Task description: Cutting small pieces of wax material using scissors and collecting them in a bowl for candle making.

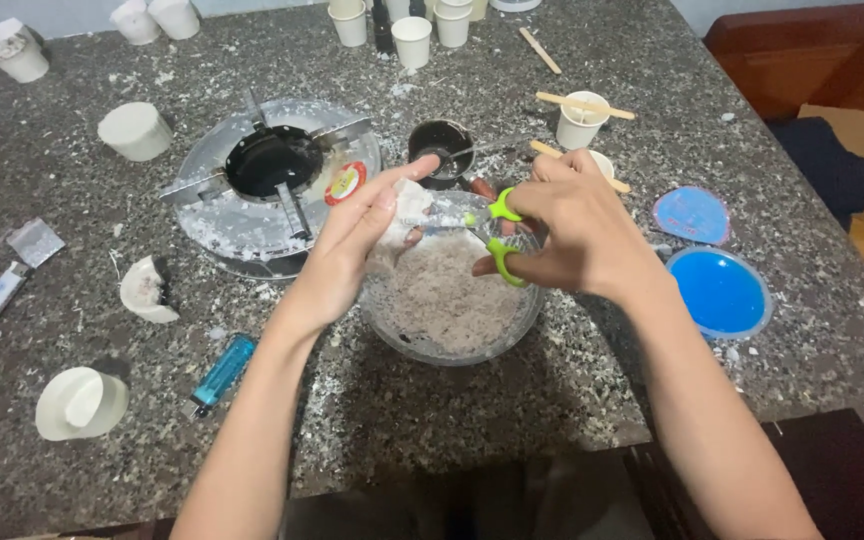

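Observation:
My right hand [572,228] grips small scissors with green handles [500,232], blades pointing left over a clear glass bowl [522,322] of pale flakes. My left hand [352,240] pinches a white waxy chunk [408,205] at the blades, just above the bowl. Both hands hover over the bowl at the middle of a dark speckled stone counter [512,410].
A round metal burner stand [270,178] sits behind left, a small dark pot [439,142] behind the bowl. A blue lighter [220,372], white cups [80,403] and wax pieces lie left. Blue lids [720,290] lie right; paper cups and wooden sticks [584,104] stand behind.

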